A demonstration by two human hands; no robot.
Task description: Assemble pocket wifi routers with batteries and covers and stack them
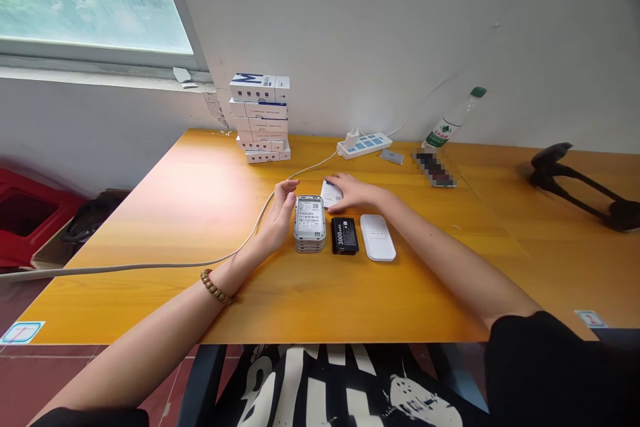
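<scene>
My left hand (281, 208) stands on its edge on the orange wood table (150, 247), fingers loosely curled, right beside a stack of grey-framed labelled pocket devices (309, 223). It holds nothing. A wooden bead bracelet (215, 287) circles that wrist. My right hand (351, 192) lies flat and reaches over a small white card (331, 195), partly covering it. Below that hand sit a black 3000 mAh battery (345, 235) and a white rounded device cover (377, 237), neither one touched.
White boxes (260, 119) stand piled at the back by the wall, near a white power strip (364, 145) whose pale cable (250, 247) runs left off the table. Behind stand a plastic bottle (453, 121), a grey card (391, 157), and a blurred object (434, 169). A black stand (575, 180) lies right.
</scene>
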